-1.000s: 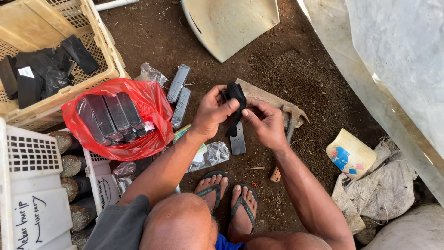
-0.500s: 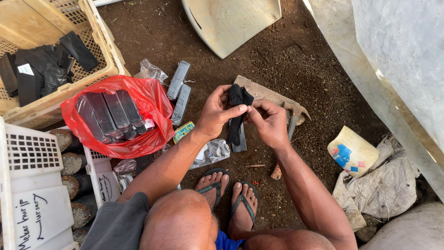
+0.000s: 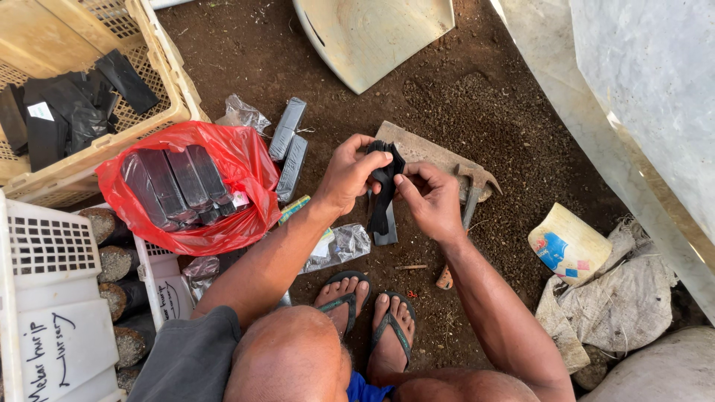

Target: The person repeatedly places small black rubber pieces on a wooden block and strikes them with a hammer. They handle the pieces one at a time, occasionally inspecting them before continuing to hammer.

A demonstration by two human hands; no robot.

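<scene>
1. Centrally, left hand [image 3: 348, 176]: fingers curled, thumb and fingertips pinched on the upper edge of a black plastic nursery bag [image 3: 385, 186], held above the bare soil in front of the person's sandalled feet [image 3: 365, 313].
2. Right hand [image 3: 430, 199]: fingers bent, thumb and forefinger pinching the same bag at its right edge, just beside the left hand; the bag hangs down between the two hands, crumpled at the top.
3. Red plastic bag [image 3: 246, 175]: open, lying on the ground to the left of the hands; holds several bundles of folded black bags [image 3: 175, 184] stacked side by side.
4. Two wrapped grey-black packs [image 3: 288, 145]: lying on the soil just beside the red bag, well apart from the hands.
5. Yellow slatted crate [image 3: 160, 71]: upper left; contains loose black bags [image 3: 67, 104] in a heap.
6. White crate [image 3: 45, 253]: lower left, handwriting on its side; beside it stand filled black bags of soil [image 3: 112, 260] in rows.
7. Clear plastic wrapper [image 3: 339, 246]: crumpled, on the ground under the left forearm.
8. Hammer [image 3: 471, 195]: lying on a flat board [image 3: 417, 149] behind the right hand.
9. Pale scoop-shaped container [image 3: 376, 37]: top centre, on the soil.
10. Cut plastic tub [image 3: 567, 242]: right, resting on a grey sack [image 3: 625, 298].
</scene>
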